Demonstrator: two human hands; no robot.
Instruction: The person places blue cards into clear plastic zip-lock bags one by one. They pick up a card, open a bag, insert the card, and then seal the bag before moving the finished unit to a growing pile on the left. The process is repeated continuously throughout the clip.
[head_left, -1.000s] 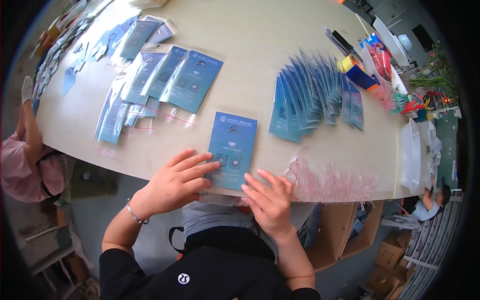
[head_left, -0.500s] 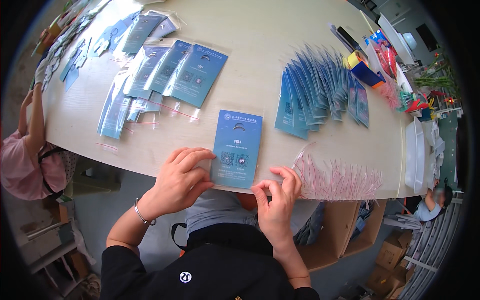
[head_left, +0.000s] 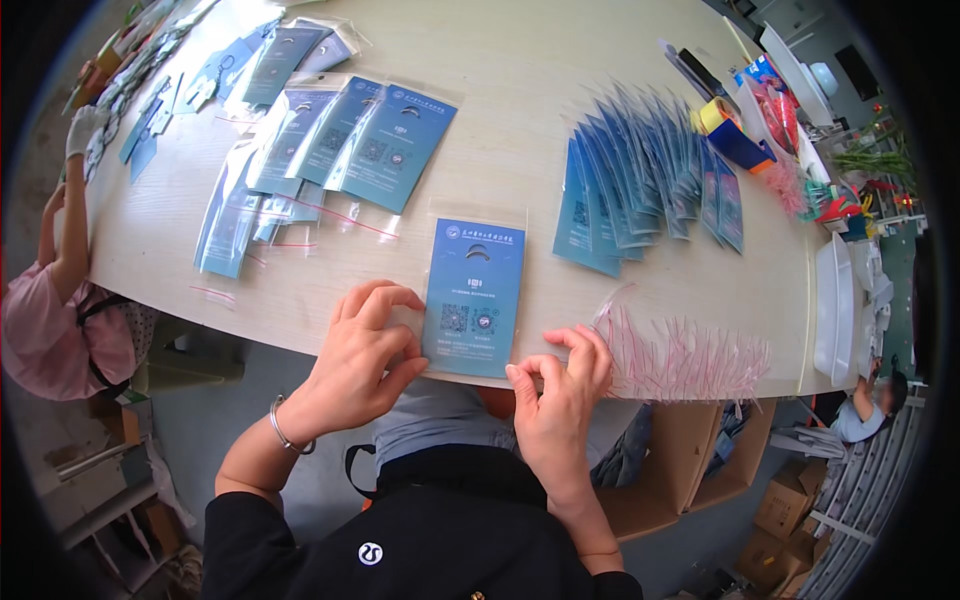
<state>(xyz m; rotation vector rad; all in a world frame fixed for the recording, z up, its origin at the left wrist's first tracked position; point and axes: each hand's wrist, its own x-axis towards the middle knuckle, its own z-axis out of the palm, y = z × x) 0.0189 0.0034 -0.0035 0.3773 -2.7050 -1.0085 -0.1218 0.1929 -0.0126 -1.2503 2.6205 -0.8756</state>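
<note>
A blue-green printed card [head_left: 478, 280] in a clear plastic bag lies upright at the table's near edge, in front of me. My left hand [head_left: 368, 350] is closed at its lower left corner, thumb at the bag's edge and the other fingers curled. At the lower right corner, my right hand [head_left: 562, 380] pinches the bag edge between thumb and forefinger. Beside my right hand lies a fanned row of empty clear bags [head_left: 690, 360] with red seal lines. Bagged cards [head_left: 395, 150] overlap in a pile to the far left of my hands.
More blue cards [head_left: 630, 190] stand fanned out at the right. Beyond them are a tape dispenser [head_left: 735, 138] and a white tray [head_left: 832, 310]. Keyring pieces [head_left: 205, 90] lie at the far left, near a person in pink [head_left: 65, 325]. Cardboard boxes [head_left: 660, 460] stand below the table.
My left fingers have drawn back slightly from the card's left edge. My right hand has shifted a little to the right. The other person's gloved hand shows higher at the far left.
</note>
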